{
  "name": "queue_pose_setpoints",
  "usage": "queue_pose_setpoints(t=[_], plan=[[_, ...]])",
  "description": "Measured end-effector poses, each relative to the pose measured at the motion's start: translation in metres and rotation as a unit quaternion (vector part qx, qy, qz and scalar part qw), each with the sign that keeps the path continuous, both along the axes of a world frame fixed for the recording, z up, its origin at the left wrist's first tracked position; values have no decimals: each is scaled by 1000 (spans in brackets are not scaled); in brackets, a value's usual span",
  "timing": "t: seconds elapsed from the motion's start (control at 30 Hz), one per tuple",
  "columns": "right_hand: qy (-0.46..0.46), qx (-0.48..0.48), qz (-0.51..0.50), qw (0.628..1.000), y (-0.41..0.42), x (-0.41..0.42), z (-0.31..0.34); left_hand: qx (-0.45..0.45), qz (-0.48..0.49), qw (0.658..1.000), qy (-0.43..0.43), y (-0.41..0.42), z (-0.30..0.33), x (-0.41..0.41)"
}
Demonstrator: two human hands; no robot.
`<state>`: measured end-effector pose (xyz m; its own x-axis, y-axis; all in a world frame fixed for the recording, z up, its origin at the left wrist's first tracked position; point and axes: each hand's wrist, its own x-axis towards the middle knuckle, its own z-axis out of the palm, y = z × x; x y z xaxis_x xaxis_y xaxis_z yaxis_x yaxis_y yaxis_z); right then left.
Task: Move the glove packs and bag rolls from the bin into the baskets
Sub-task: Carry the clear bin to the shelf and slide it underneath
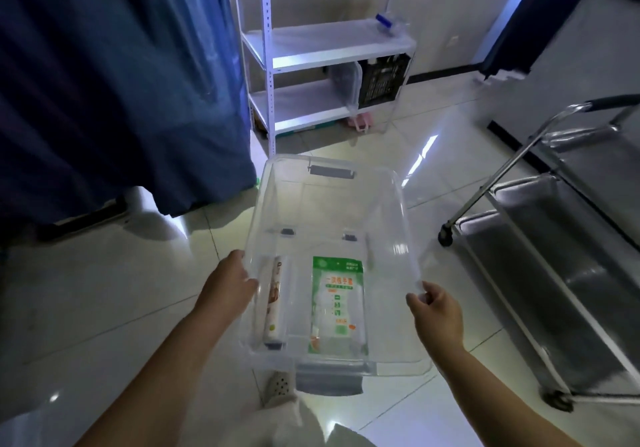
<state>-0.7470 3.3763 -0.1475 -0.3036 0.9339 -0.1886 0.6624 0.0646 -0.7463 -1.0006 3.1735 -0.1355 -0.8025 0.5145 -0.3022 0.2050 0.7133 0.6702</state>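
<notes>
The clear bin [332,263] is nearly emptied: only one green glove pack [337,302] and one bag roll [275,302] lie flat on its floor, so I'd judge most of the moving done. The left hand [228,285] grips the rim with its fingers curled over the edge, the roll just inside them. The right hand [436,311] pinches the opposite rim, the pack well inward of its fingertips. Both forearms reach forward, holding the bin above the tiled floor [121,290]. Beyond stands a white shelf unit [325,44] with a dark basket [384,81].
</notes>
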Motion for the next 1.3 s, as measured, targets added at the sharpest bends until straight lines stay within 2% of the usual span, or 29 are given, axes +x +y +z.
queue_pose_setpoints(t=[0.27, 0.5, 0.8, 1.1, 1.3], plan=[[15, 10, -42, 999, 106, -105, -3, 0, -26, 1000, -7, 123, -5, -120], [6, 12, -34, 999, 241, -180, -25, -21, -27, 999, 2, 249, -27, -190], [12, -33, -5, 999, 430, -279, -25, -32, 31, 999, -27, 426, -22, -277], [-40, -31, 29, 998, 552, -386, -36, -39, 84, 992, -85, 522, -42, -358], [-62, -43, 26, 997, 611, -477, -60, -41, 90, 989, -107, 578, -72, -444]])
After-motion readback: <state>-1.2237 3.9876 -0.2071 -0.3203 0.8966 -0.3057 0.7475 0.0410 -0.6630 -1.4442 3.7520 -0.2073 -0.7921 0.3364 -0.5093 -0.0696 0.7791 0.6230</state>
